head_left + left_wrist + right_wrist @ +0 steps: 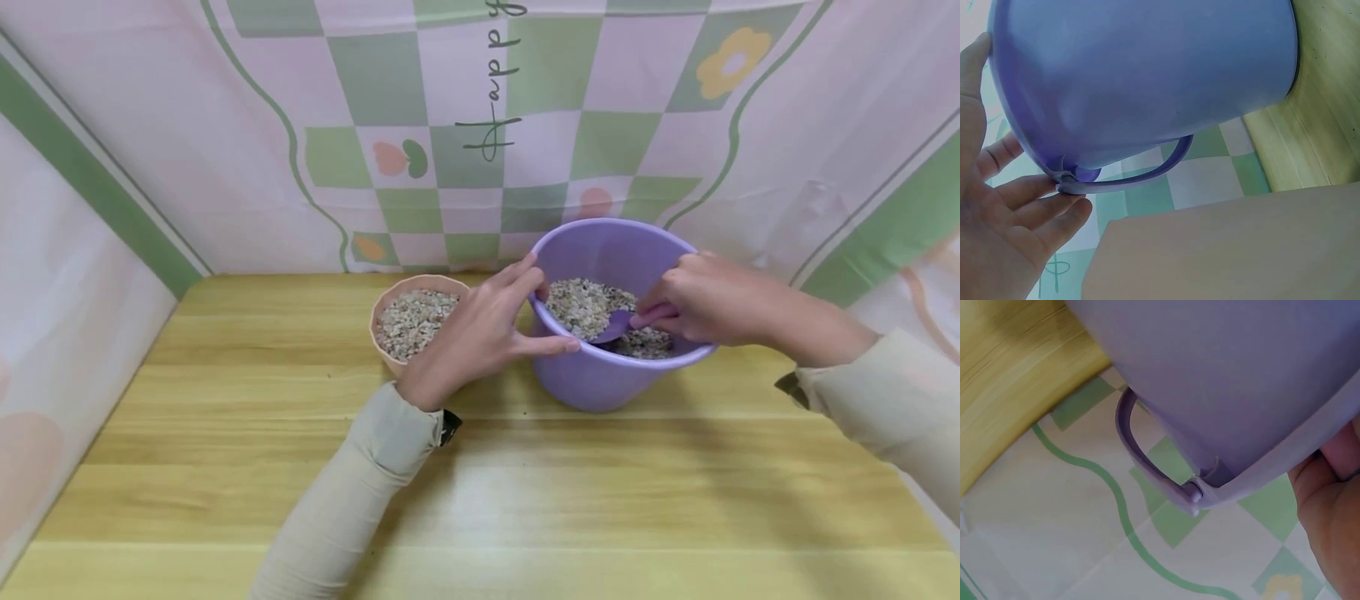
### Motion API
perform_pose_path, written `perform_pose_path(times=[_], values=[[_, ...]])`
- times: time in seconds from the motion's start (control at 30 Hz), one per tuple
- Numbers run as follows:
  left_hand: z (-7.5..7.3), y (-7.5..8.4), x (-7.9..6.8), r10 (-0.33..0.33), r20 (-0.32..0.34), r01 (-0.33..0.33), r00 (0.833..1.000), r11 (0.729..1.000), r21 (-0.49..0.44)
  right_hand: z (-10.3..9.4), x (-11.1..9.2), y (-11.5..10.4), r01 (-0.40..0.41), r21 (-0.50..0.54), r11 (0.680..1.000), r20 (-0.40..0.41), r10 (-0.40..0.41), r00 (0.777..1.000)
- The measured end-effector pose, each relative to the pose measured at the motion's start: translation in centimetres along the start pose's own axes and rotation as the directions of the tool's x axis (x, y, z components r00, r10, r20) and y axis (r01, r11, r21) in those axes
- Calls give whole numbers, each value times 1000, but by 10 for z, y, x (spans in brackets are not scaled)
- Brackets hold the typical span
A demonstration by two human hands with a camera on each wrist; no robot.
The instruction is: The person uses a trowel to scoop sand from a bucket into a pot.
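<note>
A purple bucket (600, 382) stands on the wooden table, partly filled with coarse pale gravel (581, 302). My left hand (487, 321) grips its left rim, with the thumb on the near side and the fingers farther round; the left wrist view shows them by the bucket's handle (1141, 182). Inside the bucket, my right hand (693, 300) holds a small shovel (617, 325) by its pink handle. The shovel's purple blade rests in the gravel. In the right wrist view, the bucket wall hides the shovel's blade and most of the fingers of my right hand (1332, 515).
Just left of the bucket is a peach-coloured bowl (381, 346) holding similar gravel, partly covered by my left hand. Behind the table (480, 500) hangs a green-and-white checked cloth (465, 150). A few tiny grains lie on the wood.
</note>
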State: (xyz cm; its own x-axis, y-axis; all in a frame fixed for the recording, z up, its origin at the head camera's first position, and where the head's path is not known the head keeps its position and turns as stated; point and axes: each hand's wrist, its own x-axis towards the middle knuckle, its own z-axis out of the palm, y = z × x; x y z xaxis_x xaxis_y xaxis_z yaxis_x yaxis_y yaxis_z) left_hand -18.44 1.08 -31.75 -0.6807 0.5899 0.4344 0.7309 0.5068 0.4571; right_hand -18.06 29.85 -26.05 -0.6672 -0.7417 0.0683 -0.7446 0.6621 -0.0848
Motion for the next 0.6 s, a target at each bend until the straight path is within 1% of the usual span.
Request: perform_pose_path(times=[0.07, 0.37, 0.47, 0.6], values=[[-1, -1, 0, 2, -2, -2, 1000, 1000, 3, 1, 2, 0, 14, -11, 1000, -20, -14, 1000], [0, 0, 0, -3, -2, 3, 1000, 1000, 0, 4, 0, 1, 41, -23, 999, -62, -42, 997], [0, 0, 0, -3, -4, 3, 1000, 1000, -3, 6, -1, 2, 70, -32, 997, -106, -73, 992], [1, 0, 0, 2, -8, -2, 1000, 1000, -6, 9, -1, 3, 106, -38, 994, -178, -111, 978]])
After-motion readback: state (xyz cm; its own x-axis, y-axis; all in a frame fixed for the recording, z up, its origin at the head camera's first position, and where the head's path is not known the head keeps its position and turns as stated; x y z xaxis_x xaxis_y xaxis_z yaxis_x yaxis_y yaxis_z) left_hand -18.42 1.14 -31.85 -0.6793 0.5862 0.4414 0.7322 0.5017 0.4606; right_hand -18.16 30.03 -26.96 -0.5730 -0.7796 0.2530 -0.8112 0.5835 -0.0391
